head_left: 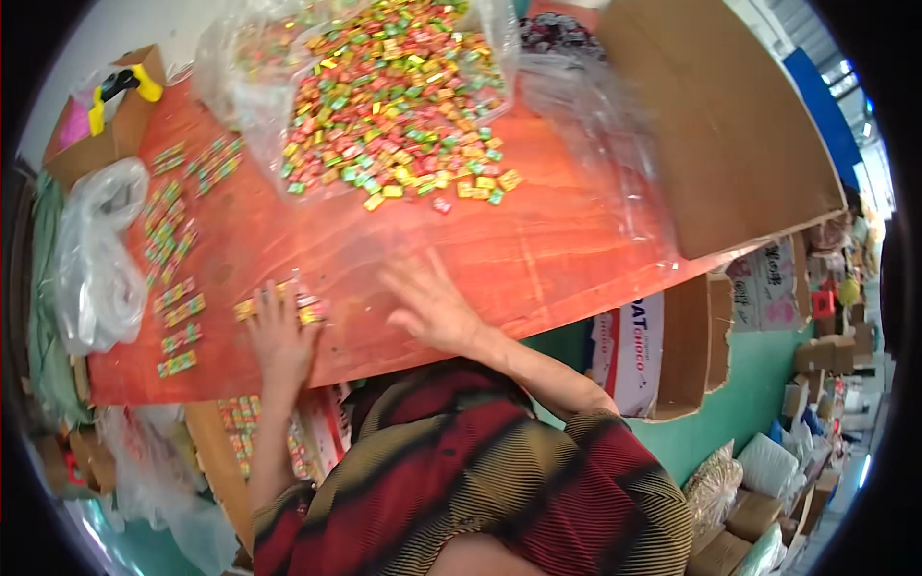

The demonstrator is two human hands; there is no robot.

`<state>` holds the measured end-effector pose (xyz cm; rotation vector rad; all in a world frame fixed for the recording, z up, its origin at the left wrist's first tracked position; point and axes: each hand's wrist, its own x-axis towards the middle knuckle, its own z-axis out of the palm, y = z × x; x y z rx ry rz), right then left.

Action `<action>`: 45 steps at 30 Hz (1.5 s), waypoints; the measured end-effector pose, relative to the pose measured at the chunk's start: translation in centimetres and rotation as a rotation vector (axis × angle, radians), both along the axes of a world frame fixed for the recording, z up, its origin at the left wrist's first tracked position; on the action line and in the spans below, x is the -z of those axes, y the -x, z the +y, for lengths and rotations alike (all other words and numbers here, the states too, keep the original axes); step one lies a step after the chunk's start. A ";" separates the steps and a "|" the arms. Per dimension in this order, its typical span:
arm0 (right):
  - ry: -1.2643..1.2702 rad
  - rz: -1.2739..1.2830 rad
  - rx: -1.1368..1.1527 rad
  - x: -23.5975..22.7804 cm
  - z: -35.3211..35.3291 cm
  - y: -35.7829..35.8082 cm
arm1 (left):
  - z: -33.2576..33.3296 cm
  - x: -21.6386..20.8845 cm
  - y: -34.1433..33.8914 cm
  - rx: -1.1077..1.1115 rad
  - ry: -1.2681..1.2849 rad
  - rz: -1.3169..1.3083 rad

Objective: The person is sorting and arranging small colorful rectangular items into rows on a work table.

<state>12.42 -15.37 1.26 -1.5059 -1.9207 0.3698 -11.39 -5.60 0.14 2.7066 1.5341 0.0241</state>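
My left hand (279,331) lies on the orange-red table (538,259), its fingers stretched over a short row of small wrapped candies (312,312). Some of these candies show at either side of the fingers. To its right, my right hand (432,302) is slightly blurred over the tabletop, fingers spread, with nothing visible in it. Farther back, a large heap of candies (384,115) in red, green, yellow and orange wrappers spills out of a clear plastic bag (259,106). More candies (168,235) are lined up in short rows along the left part of the table.
Crumpled clear plastic (101,259) hangs at the table's left edge, near a small cardboard box (115,139) holding a yellow-and-black object. A big cardboard box (720,125) stands at the right. Below the table, a lower box (240,432) contains rows of candies.
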 end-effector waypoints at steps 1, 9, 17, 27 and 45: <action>-0.103 -0.099 0.161 0.1 0.0 -2.0 | 1.0 0.1 0.5 0.006 -0.016 0.008; -0.027 -0.542 1.226 4.1 -3.6 -19.0 | 4.1 1.1 2.3 -0.056 -0.133 -0.051; 0.089 -0.389 0.936 2.4 -5.6 -10.2 | 2.3 0.4 0.5 -0.032 -0.401 -0.126; 0.033 -0.191 0.550 2.1 -8.1 -6.9 | -4.4 -1.4 -15.4 0.796 -0.027 -0.481; 0.014 -0.419 0.556 0.6 -6.5 -11.9 | -6.7 0.1 -13.0 0.511 -0.021 -0.341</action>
